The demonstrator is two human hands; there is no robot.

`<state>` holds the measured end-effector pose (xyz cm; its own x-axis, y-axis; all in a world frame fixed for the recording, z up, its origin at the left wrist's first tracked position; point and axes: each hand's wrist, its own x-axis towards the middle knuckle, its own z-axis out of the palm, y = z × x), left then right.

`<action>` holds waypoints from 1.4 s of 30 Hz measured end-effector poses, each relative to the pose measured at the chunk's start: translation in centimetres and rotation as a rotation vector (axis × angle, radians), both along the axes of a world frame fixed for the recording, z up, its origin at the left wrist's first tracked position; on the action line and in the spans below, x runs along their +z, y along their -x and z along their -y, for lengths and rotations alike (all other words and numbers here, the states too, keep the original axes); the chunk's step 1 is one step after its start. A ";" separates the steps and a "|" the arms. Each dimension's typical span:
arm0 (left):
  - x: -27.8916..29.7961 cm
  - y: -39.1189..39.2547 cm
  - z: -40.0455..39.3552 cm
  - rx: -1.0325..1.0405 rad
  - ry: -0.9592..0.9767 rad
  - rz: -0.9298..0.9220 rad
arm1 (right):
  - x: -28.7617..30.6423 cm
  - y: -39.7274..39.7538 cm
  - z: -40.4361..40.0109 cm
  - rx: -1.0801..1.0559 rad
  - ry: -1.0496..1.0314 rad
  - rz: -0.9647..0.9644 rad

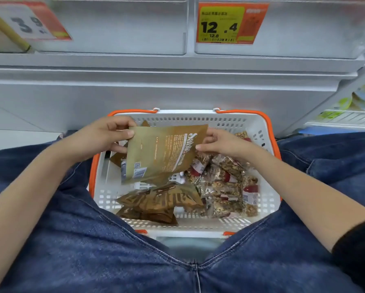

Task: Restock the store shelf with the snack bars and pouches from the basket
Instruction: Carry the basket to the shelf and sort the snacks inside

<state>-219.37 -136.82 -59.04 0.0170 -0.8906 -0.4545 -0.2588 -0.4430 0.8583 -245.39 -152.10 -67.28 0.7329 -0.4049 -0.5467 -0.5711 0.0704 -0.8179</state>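
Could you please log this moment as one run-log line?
left hand: holds pouch | right hand: holds pouch | basket: bars inside

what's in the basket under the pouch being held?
Below the held pouch in the basket: more brown pouches on its left side, clear-wrapped snack bars on its right. Whatever lies directly beneath it is hidden.

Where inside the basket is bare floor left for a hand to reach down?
Bare basket floor shows along the near wall and at the far left under the held pouch. Snack bars crowd the right; brown pouches fill the near-left.
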 end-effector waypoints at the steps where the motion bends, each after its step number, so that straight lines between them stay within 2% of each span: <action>1: -0.7 -0.5 -0.1 0.069 -0.001 -0.017 | -0.3 -0.2 0.4 -0.031 -0.045 0.009; 3: -2.3 -1.5 -0.5 0.168 -0.035 -0.049 | -0.8 -0.9 0.7 -0.134 -0.079 0.051; 5: -4.0 -2.7 -1.0 0.190 -0.083 0.042 | -0.7 -2.3 0.8 -0.213 0.041 0.112; 7: -5.8 -4.0 -1.9 0.108 -0.123 0.327 | 0.2 -4.1 0.3 -0.147 0.234 0.170; 9: -7.0 -4.5 -2.7 -0.068 -0.195 0.618 | 1.2 -5.9 -0.9 0.029 0.402 0.173; 10: -7.5 -4.5 -3.1 -0.144 -0.244 0.692 | 1.4 -6.7 -1.7 0.137 0.493 0.160; 12: -8.1 -4.3 -3.7 -0.214 -0.297 0.721 | 1.0 -8.2 -3.4 0.370 0.733 0.140; 14: -8.0 -4.0 -3.7 -0.182 -0.265 0.658 | -0.3 -9.3 -5.3 0.541 0.940 0.134; 16: -7.8 -3.6 -3.4 -0.125 -0.195 0.614 | -2.5 -10.0 -7.2 0.615 1.025 0.068; 19: -7.4 -2.8 -3.0 -0.030 -0.070 0.664 | -6.0 -10.5 -10.5 0.649 0.911 -0.050; 21: -7.3 -2.1 -2.7 -0.002 -0.038 0.598 | -7.7 -10.3 -11.9 0.658 0.770 -0.090; 24: -7.8 -0.7 -2.2 -0.127 -0.100 0.470 | -8.6 -9.3 -11.9 0.527 0.455 -0.077; 26: -8.7 -0.1 -2.0 -0.244 -0.135 0.520 | -7.3 -8.4 -9.9 0.448 0.263 -0.041; 28: -9.2 1.0 -1.6 -0.309 -0.068 0.645 | -5.6 -6.7 -6.7 0.318 0.159 -0.056; 30: -9.6 2.9 -1.0 -0.353 0.099 0.751 | -4.7 -4.0 -3.0 0.275 0.232 -0.137; 32: -10.1 5.9 -0.6 -0.471 0.214 0.733 | -4.8 -0.7 -0.9 0.455 0.380 -0.275; 34: -11.6 8.9 -0.4 -0.702 0.162 0.707 | -5.9 2.5 -1.2 0.672 0.446 -0.386; 37: -14.6 11.3 -0.2 -1.015 -0.004 0.823 | -8.0 5.3 -4.5 0.848 0.518 -0.494; 42: -14.8 11.8 -0.3 -1.203 0.088 0.982 | -9.5 3.9 -6.4 0.928 0.665 -0.590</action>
